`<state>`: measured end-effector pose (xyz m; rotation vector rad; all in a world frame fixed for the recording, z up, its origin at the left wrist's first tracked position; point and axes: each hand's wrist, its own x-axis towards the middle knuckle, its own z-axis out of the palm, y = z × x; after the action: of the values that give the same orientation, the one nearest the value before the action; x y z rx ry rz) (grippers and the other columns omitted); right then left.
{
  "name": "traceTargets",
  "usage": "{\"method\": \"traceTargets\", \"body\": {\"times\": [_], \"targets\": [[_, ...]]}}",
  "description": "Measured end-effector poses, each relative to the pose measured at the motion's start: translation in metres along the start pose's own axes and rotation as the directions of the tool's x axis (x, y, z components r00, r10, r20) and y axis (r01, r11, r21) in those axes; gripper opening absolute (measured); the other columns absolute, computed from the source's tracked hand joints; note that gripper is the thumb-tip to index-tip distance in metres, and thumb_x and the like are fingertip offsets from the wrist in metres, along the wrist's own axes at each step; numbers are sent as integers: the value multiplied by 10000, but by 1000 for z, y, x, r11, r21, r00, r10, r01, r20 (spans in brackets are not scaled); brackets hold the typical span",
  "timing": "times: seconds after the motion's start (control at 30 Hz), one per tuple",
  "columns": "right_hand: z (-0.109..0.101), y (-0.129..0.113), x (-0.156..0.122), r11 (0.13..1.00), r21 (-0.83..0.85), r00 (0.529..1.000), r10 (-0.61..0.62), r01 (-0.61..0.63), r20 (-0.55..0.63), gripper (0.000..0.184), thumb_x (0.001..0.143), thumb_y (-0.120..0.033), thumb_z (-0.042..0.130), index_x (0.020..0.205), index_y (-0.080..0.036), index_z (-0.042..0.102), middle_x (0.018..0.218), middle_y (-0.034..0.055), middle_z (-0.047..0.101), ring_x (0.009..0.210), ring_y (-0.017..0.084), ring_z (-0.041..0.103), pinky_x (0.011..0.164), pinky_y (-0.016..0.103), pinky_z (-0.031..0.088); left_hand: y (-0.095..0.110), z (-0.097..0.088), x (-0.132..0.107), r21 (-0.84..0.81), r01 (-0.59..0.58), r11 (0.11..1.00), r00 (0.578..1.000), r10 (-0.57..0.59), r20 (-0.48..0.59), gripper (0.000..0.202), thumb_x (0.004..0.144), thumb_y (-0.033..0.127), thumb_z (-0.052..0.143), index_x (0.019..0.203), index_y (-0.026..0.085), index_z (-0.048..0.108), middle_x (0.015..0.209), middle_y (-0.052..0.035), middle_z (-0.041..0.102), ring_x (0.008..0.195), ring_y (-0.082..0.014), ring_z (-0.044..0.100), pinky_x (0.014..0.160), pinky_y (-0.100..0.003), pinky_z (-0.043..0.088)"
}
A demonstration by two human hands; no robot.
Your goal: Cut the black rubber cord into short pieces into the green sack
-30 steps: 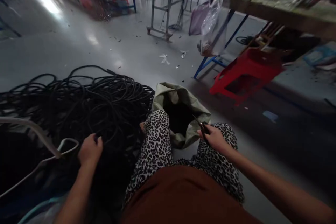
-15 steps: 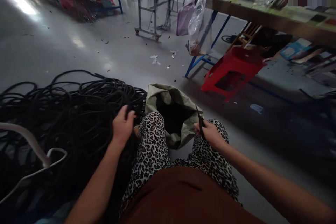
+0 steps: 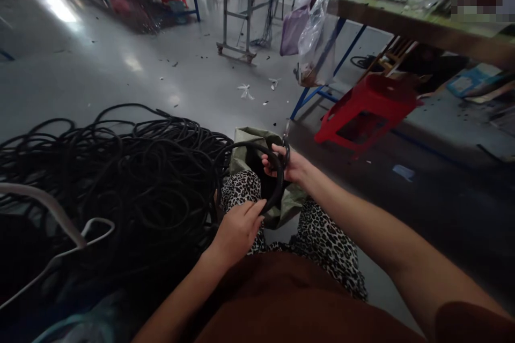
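Observation:
Pinched between the fingers of my left hand (image 3: 240, 225) is a thick black cord (image 3: 277, 193), which curves up over the sack and back toward the pile. My right hand (image 3: 293, 165) is closed on a pair of scissors (image 3: 286, 144) with dark handles, their tips pointing away from me. Its fingers are at the cord's loop; whether they grip the cord too I cannot tell. Below both hands, an open grey-green woven sack (image 3: 242, 135) stands between my knees, its inside dark. A large tangled pile of black cord (image 3: 161, 166) lies to my left.
A white curved tube (image 3: 44, 201) crosses the near left. Ahead right, a red plastic stool (image 3: 368, 112) lies tilted by a worktable (image 3: 402, 24) with blue legs. Plastic bags (image 3: 316, 27) hang from its corner. A wheeled metal rack (image 3: 237, 16) stands farther back.
My left hand has moved from the pile to in front of the sack, bringing a loop of cord. My right hand has moved left over the sack with the scissors.

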<state>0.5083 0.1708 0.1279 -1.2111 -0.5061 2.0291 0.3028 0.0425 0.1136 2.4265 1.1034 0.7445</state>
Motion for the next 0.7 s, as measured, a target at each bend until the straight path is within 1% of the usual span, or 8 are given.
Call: {"method": "traceTargets", "body": {"times": [0.1, 0.17, 0.27, 0.37, 0.43, 0.47, 0.6, 0.7], "targets": [[18, -13, 9, 987, 89, 988, 140, -134, -64, 218, 910, -277, 497, 873, -113, 637, 562, 20, 575, 502, 106, 503, 602, 283, 475, -7, 0, -3, 5, 40, 999, 999, -40, -20, 378, 916, 216, 427, 1289, 203, 483, 1013, -85, 649, 903, -185, 625, 790, -337, 544], [36, -28, 8, 988, 56, 986, 149, -145, -79, 177, 893, -223, 506, 918, -104, 635, 538, 5, 544, 487, 100, 477, 576, 273, 459, -12, -1, -5, -4, 61, 998, 996, -61, -71, 401, 913, 222, 438, 1313, 218, 466, 1046, -84, 641, 940, -186, 621, 821, -338, 538], [64, -61, -11, 986, 41, 986, -162, 164, -38, 178, 853, -238, 570, 973, -119, 624, 556, -23, 536, 502, 85, 480, 576, 243, 457, -19, -3, -4, -46, 111, 993, 972, -118, -204, 469, 899, 255, 481, 1363, 238, 415, 1170, -93, 606, 1072, -201, 589, 924, -365, 505], [78, -83, -44, 840, 39, 841, -541, 541, 15, 293, 835, -352, 612, 1065, -171, 603, 631, -40, 554, 568, 76, 521, 619, 223, 469, -28, -5, -2, -174, 187, 967, 934, -230, -273, 499, 890, 304, 497, 1374, 231, 398, 1275, -103, 562, 1148, -214, 558, 977, -396, 476], [74, -80, -61, 768, 9, 768, -641, 641, 9, 294, 876, -391, 547, 1088, -194, 596, 641, -43, 535, 594, 71, 540, 626, 213, 463, -35, -3, -2, -294, 254, 921, 912, -329, -244, 438, 902, 325, 468, 1328, 222, 453, 1246, -98, 590, 1110, -203, 584, 958, -389, 485], [68, -72, -67, 760, -9, 760, -650, 650, -8, 294, 879, -395, 535, 1085, -194, 595, 638, -42, 527, 593, 73, 538, 617, 212, 460, -39, -1, -3, -344, 289, 893, 905, -373, -205, 404, 906, 337, 457, 1291, 219, 493, 1208, -94, 615, 1085, -199, 599, 947, -381, 490], [32, -29, -72, 846, -7, 841, -531, 533, -108, 249, 830, -354, 573, 991, -166, 601, 627, -32, 515, 561, 88, 501, 589, 242, 472, -61, 13, -13, -463, 420, 781, 880, -476, -4, 336, 891, 410, 458, 1097, 211, 633, 1067, -80, 686, 1016, -203, 633, 907, -364, 504], [14, -8, -73, 868, 72, 867, -478, 491, -143, 208, 802, -330, 590, 931, -167, 593, 621, -36, 516, 550, 85, 492, 598, 250, 476, -87, 25, -22, -475, 527, 705, 812, -583, 35, 364, 846, 457, 493, 1037, 195, 659, 1023, -80, 698, 979, -212, 641, 882, -366, 511]]}}
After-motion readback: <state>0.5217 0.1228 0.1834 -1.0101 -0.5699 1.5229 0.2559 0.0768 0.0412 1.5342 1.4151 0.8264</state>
